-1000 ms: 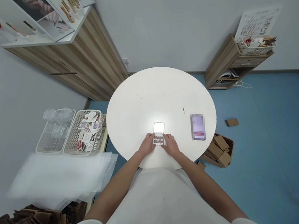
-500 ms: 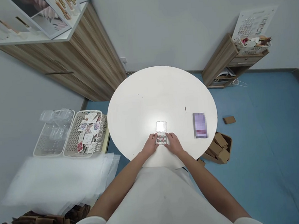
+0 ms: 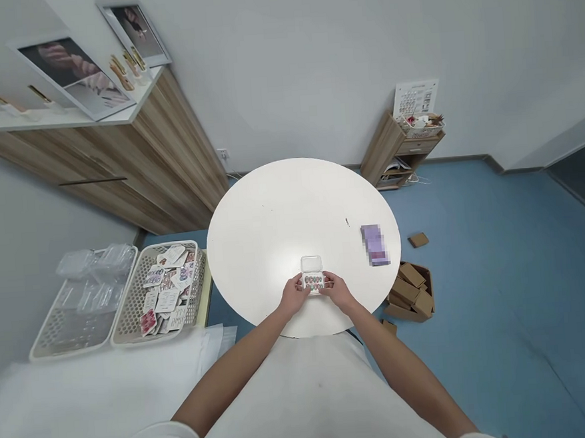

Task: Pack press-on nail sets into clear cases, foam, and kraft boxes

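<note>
Two hands: clamped on the nail case (image 3: 311, 272) from opposite sides — left hand (image 3: 292, 295) at one edge, right hand (image 3: 337, 290) at the other, with thumbs over the near corners.
Nail case: at the near part of the oval white table (image 3: 301, 205); touching or lifted, unclear.
Lid (image 3: 311, 264): clear, swung up and away from the thumbs.
Press-on nails (image 3: 313, 280): set in two rows in the base, partly hidden by the thumbs.
Opened case: apparently at a hold-and-steady step.
Thumbs: for any next move, probably best clear of the nails — and out of the lid's swing.
Purple rectangle (image 3: 374, 245): on the table, right of the case, pixelated past naming.
Perforated basket (image 3: 196, 296): left of the table, filled with printed cards (image 3: 169, 281).
</note>
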### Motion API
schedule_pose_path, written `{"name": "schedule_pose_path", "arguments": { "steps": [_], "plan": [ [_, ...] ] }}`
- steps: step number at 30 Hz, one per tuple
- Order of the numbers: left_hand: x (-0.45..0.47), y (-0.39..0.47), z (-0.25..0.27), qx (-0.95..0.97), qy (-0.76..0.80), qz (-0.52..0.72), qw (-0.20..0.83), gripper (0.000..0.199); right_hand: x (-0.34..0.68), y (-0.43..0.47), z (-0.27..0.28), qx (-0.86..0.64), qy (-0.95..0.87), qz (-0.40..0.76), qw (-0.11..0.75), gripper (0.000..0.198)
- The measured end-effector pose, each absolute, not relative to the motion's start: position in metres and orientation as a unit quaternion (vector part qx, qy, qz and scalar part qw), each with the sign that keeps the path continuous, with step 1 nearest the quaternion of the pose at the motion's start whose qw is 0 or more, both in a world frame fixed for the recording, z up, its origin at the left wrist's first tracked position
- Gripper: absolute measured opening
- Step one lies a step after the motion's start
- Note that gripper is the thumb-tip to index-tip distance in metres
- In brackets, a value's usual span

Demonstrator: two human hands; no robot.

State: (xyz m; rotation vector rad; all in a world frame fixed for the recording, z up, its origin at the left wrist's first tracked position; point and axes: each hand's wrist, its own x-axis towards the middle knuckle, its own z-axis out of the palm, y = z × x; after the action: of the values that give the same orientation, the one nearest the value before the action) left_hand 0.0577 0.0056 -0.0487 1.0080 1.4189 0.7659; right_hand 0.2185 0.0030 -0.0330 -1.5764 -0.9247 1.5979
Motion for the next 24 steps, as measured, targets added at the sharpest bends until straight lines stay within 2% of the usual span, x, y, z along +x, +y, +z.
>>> {"name": "schedule_pose_path", "arguments": {
  "steps": [5, 12, 20, 24],
  "plan": [
    [0.048, 0.004, -0.026, 0.384, 0.575, 0.401, 0.601, 0.045, 0.204, -0.013, -0.012, -0.581, -0.34, 0.607, 0.423, 0.062],
    [0.036, 0.006, -0.003, 0.413, 0.542, 0.402, 0.612, 0.031, 0.196, -0.029, 0.015, -0.559, -0.355, 0.582, 0.472, 0.057],
    [0.028, -0.002, 0.027, 0.372, 0.435, 0.383, 0.725, 0.035, 0.203, -0.038, 0.03, -0.518, -0.345, 0.593, 0.511, 0.057],
    [0.019, -0.002, 0.04, 0.365, 0.404, 0.382, 0.746, 0.04, 0.205, -0.035, 0.04, -0.491, -0.342, 0.614, 0.514, 0.051]
  ]
}}
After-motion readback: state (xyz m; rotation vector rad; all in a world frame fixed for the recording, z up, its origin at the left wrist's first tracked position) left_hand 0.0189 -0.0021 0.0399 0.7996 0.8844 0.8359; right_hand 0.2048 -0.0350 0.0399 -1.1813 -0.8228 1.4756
